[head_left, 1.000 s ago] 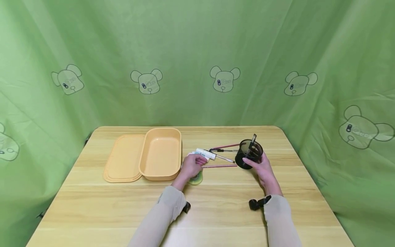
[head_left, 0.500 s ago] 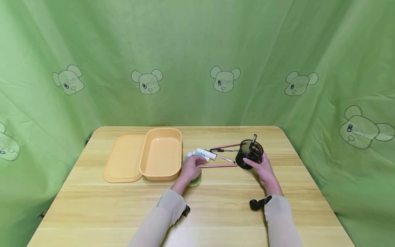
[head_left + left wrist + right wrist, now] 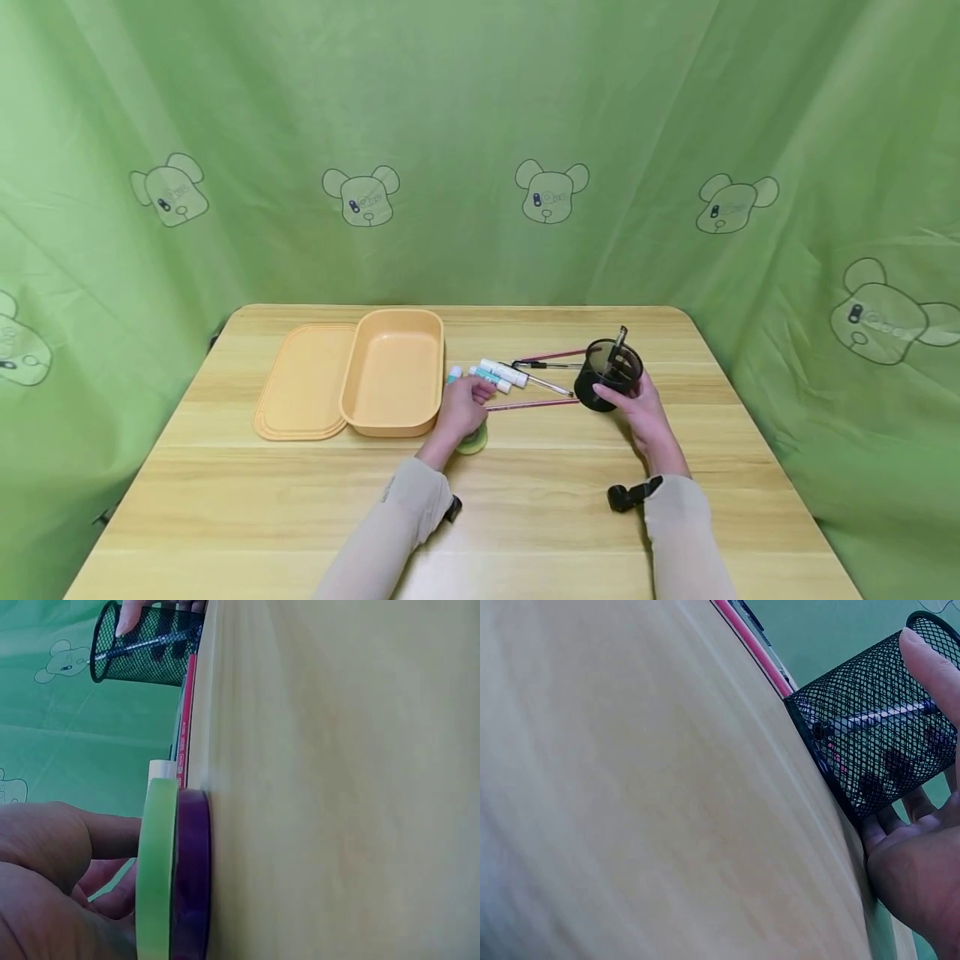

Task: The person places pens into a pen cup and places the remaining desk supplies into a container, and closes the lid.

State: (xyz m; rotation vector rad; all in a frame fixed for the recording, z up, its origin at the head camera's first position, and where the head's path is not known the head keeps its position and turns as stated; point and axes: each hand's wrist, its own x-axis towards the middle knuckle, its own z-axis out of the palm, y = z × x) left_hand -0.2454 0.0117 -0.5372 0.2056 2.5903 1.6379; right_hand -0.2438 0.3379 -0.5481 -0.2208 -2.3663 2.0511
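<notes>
My left hand [image 3: 460, 408] is beside the box, its thumb and fingers gripping a green tape roll [image 3: 156, 877]. That roll is stacked on a purple tape roll [image 3: 193, 877], which lies flat on the table. From above, the hand covers most of both. With my right hand [image 3: 641, 417] I grip a black mesh pen holder [image 3: 596, 392], thumb on the near side and fingers round the back. It stands upright on the table with a black pen [image 3: 618, 346] leaning in it.
Between the hands lie white-and-teal glue sticks [image 3: 504, 372], a clear pen [image 3: 550, 385], a black pen [image 3: 540, 365] and red pencils [image 3: 532, 405]. An orange plastic box [image 3: 393, 379] stands at left, its lid [image 3: 307, 383] flat beside it. A green curtain [image 3: 457, 250] hangs behind the table.
My left hand has shifted slightly left with the green tape roll, uncovering more of the glue sticks. The right hand and pen holder stay in place.
</notes>
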